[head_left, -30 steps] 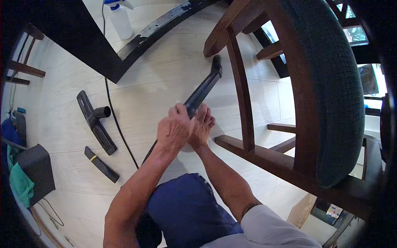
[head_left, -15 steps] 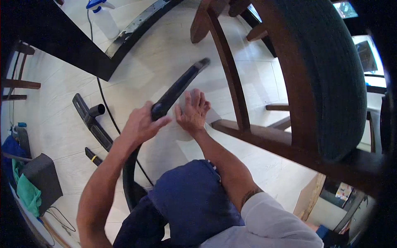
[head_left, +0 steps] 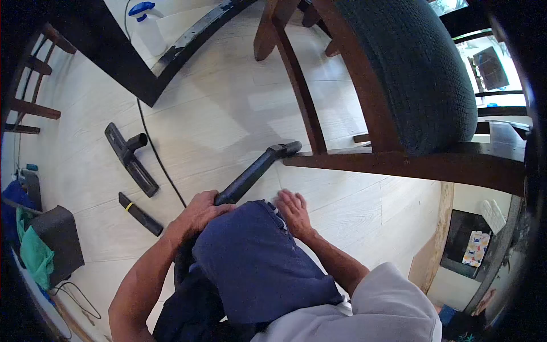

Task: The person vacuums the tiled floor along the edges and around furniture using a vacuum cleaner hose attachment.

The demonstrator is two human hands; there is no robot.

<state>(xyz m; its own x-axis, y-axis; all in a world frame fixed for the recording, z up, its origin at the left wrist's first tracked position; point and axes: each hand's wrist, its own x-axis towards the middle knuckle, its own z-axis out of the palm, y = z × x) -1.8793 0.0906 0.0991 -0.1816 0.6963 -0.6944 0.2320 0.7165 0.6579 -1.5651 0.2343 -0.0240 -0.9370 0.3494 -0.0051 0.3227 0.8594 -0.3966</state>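
My left hand (head_left: 200,212) is wrapped round the lower end of a black vacuum tube (head_left: 249,178). The tube's brush tip rests by the foot of a dark wooden chair (head_left: 399,162) with a dark green padded seat (head_left: 419,74). My right hand (head_left: 293,210) lies on the pale floor beside my knee, fingers spread, holding nothing. To the left on the floor are a wide black floor nozzle (head_left: 130,159) and a narrow crevice nozzle (head_left: 140,214) with a yellow band.
A black table leg and curved base (head_left: 194,40) stand ahead, with a spray bottle (head_left: 150,34) beside them. A black cable (head_left: 152,145) crosses the floor. At the left is a grey box (head_left: 60,239) with a green cloth (head_left: 37,256).
The tube's tip has moved back towards my body, to the near chair foot. My right hand has shifted right and nearer my knee. My left hand keeps its hold.
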